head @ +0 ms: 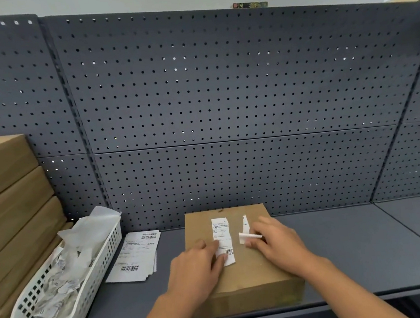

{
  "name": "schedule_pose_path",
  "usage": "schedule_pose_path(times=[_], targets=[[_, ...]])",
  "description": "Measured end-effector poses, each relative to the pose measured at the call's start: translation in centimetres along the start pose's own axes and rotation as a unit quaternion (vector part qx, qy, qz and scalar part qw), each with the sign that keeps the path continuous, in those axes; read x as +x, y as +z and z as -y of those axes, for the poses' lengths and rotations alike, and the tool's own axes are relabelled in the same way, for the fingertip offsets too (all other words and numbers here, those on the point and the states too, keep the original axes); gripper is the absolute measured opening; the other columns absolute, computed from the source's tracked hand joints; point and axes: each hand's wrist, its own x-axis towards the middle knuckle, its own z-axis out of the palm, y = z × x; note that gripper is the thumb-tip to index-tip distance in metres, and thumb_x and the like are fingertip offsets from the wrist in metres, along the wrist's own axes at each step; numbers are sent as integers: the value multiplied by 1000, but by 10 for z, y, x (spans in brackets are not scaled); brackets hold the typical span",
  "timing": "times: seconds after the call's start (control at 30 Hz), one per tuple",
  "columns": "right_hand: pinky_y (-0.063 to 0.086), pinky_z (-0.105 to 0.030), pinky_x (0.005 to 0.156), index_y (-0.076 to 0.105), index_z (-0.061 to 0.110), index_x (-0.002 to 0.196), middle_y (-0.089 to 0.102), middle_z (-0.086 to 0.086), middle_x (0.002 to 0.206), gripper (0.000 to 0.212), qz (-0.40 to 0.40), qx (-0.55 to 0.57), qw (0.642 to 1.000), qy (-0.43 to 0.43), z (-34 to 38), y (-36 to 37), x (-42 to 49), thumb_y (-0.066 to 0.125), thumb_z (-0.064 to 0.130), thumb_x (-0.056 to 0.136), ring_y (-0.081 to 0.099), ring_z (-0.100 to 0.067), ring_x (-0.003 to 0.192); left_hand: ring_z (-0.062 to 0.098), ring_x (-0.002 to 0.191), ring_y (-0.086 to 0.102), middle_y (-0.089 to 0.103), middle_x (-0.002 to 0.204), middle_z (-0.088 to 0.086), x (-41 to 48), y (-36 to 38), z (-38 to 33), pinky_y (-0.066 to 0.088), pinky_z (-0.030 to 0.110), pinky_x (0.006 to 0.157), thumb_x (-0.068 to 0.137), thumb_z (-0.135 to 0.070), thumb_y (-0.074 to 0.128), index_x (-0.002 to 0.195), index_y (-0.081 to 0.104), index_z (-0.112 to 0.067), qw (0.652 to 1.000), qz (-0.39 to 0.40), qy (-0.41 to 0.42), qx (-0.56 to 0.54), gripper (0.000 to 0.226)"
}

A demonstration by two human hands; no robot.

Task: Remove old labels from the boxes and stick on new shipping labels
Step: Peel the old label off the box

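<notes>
A brown cardboard box (251, 278) lies flat on the grey shelf in front of me. On its top a torn strip of old white label (221, 234) with a barcode still sticks. My left hand (199, 267) rests on the box with its fingers touching the strip's lower left edge. My right hand (278, 242) pinches a peeled, folded white label piece (247, 234), which lifts off the box top to the right of the strip.
A stack of fresh shipping labels (136, 258) lies on the grey shelf (366, 246) left of the box. A white perforated basket (69, 282) holds crumpled label scraps. Flat cardboard boxes (11, 211) are stacked at far left. A dark pegboard (224, 106) backs the shelf.
</notes>
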Motion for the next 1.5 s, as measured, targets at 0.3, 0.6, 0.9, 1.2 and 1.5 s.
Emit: schedule_pose_path(times=[0.3,0.6,0.9,1.2,1.5], targets=[[57,-43,53,47,20,87,69,0,73,25,-72,160,979,101,-8,-8,24,51,37,105,68,-20,58,15,98,53,51,105,-10,2,20,12,44,26,68,98,-57,32,115,69,-29,995,-65,76,30,49],[52,-24,63,46,30,109,70,4,89,31,-17,249,965,82,-2,-6,31,52,58,99,64,-2,67,10,156,11,18,170,-3,12,8,17,3,24,125,103,-54,19,142,42,-21,992,60,100,-55,56],[38,-19,101,61,33,130,53,26,124,49,60,69,995,-42,-27,2,47,72,54,87,44,4,117,6,155,11,21,168,-7,14,14,24,2,20,121,106,-53,27,141,42,-24,991,43,114,-59,48],[45,-28,70,73,22,97,66,14,84,14,-54,88,995,-14,-37,15,72,62,15,99,60,-4,80,1,154,7,18,169,-12,10,14,23,0,21,123,107,-53,22,146,37,-25,991,34,118,-58,50],[59,-39,60,75,22,101,66,-10,61,16,-193,347,916,54,-21,-16,66,60,17,103,64,-22,54,4,150,21,34,160,-10,12,10,20,8,19,117,104,-53,23,130,47,-28,990,-3,135,-34,44]])
